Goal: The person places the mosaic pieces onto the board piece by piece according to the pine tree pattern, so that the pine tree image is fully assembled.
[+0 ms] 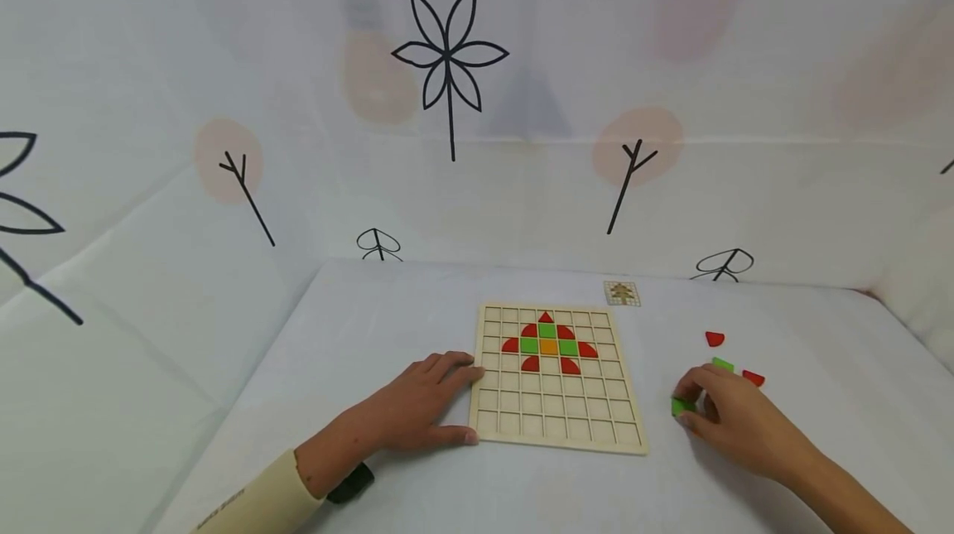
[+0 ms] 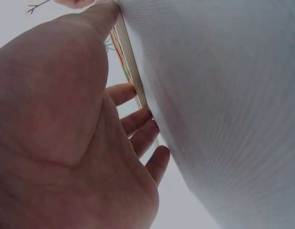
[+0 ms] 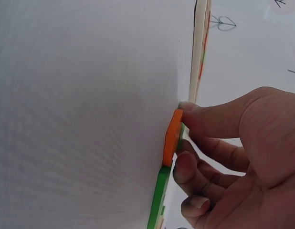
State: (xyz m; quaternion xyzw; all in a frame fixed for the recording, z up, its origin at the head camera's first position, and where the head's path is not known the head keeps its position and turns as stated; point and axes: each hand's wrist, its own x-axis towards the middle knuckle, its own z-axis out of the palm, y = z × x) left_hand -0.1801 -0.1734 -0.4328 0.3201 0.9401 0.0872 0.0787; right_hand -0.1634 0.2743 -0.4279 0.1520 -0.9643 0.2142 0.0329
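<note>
The wooden grid board lies flat in the middle of the table, its upper cells holding green squares, an orange square and several red pieces. My left hand rests beside it, fingers spread and fingertips at its left edge. To the right of the board, my right hand pinches a green square tile between thumb and fingers, low over the table. In the right wrist view an orange tile stands out just below the thumb, with another green tile near it.
Loose red pieces and a green tile lie past my right hand. A small picture card with a tree pattern sits behind the board. White cloth with drawn plants rises at the back and sides.
</note>
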